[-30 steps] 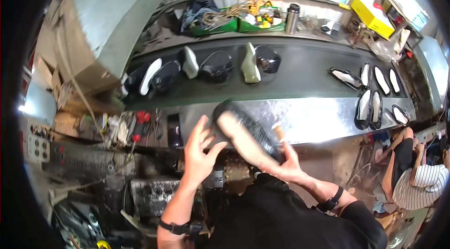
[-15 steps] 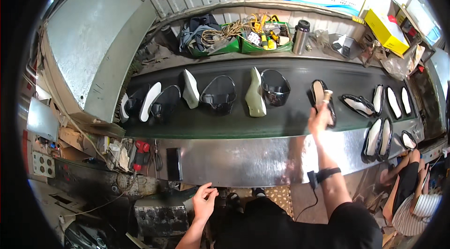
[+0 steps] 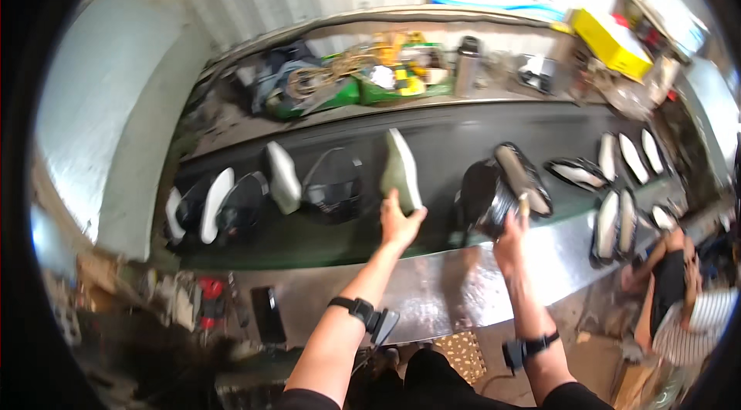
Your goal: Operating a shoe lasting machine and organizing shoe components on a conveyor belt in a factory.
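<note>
Corrugated metal wall fills the top of the frame, and below it a dark conveyor belt curves from left to right, fronted by a shiny steel panel. Clutter along the far shelf (cables, a green tray, a flask) is too blurred to sort out. Two hands reach up from the lower edge. Left hand, centre frame, has its fingers closed around the near end of one pale green sole, which stands on edge, long axis running away toward the wall. Right hand touches a black shoe upper right of centre; its grip is hidden by the shoe, so I cannot tell. Beside it lies one tan-soled shoe, tilted up-left. About seven more soles lie at the right, partly cut off
</note>
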Motion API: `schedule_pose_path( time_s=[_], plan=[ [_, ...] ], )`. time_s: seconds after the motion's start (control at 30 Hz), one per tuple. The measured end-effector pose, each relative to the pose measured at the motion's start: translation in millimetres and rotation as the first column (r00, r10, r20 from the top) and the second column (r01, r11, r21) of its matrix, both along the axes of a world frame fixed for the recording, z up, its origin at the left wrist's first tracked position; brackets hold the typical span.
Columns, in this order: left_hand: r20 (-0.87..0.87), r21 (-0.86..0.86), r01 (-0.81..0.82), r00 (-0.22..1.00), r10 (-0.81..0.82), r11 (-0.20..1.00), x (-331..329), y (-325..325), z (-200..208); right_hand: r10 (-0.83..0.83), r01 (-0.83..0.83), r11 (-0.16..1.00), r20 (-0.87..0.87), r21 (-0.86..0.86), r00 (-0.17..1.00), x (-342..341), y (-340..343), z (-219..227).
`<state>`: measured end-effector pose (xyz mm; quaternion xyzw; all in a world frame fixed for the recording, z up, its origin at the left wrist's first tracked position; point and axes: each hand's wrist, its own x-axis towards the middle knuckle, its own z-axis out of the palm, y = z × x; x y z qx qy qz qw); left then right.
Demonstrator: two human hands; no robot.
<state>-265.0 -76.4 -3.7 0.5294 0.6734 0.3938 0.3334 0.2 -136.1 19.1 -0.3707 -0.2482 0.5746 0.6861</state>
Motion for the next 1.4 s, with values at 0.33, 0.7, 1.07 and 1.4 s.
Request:
schedule_pose_path(
  time_s=[0.33, 0.7, 1.07, 1.4],
  plan=[
    [-0.143, 0.119, -0.053, 0.987, 0.070, 0.991, -28, -48, 11, -0.067, -0.204, 0.910, -0.613, -0.362, 0.787, -11, -228, 20],
    [-0.778, 0.263, 0.887, 0.428, -0.460, 0.381, 8, -275, 64, -0.037, -0.225, 0.879, -0.533, -0.419, 0.846, 16, -220, 24],
    [0.688, -0.637, 0.397, 0.679, 0.256, 0.661, -40, -176, 64, -0.055, -0.576, 0.813, 0.996, 0.085, 0.069, -51, -291, 77],
    [-0.093, -0.129, -0.118, 0.990, 0.106, 0.985, -20, -133, 13, -0.107, -0.336, 0.924, 0.967, 0.182, 0.230, -90, -267, 8]
  ],
)
